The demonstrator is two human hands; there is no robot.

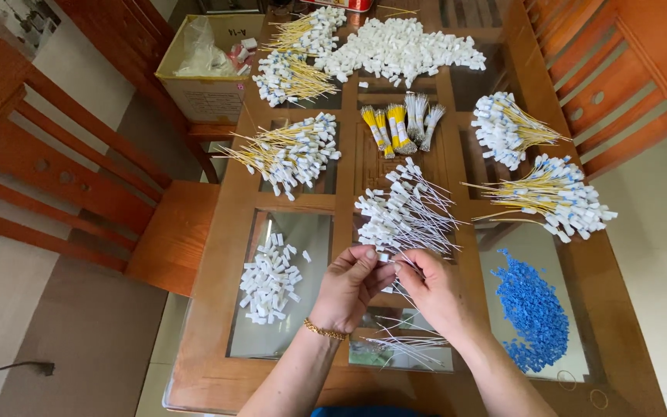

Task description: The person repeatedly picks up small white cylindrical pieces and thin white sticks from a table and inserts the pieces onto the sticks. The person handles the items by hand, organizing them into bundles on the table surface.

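My left hand (349,287) and my right hand (432,289) meet over the middle of a glass-topped wooden table (218,301). Their fingertips pinch together on a small white plastic piece with a thin white wire (389,266). Just beyond the fingers lies a fan of white wires with white blocks on their ends (404,212). Loose thin white wires (407,347) lie under my wrists. A gold bracelet is on my left wrist.
A heap of small white blocks (270,282) lies left of my hands and a heap of blue pieces (533,309) lies right. Yellow-wire bundles (291,150) (553,197) (507,127), a big white pile (399,48) and a cardboard box (206,69) sit farther back. Wooden chairs (79,185) flank the table.
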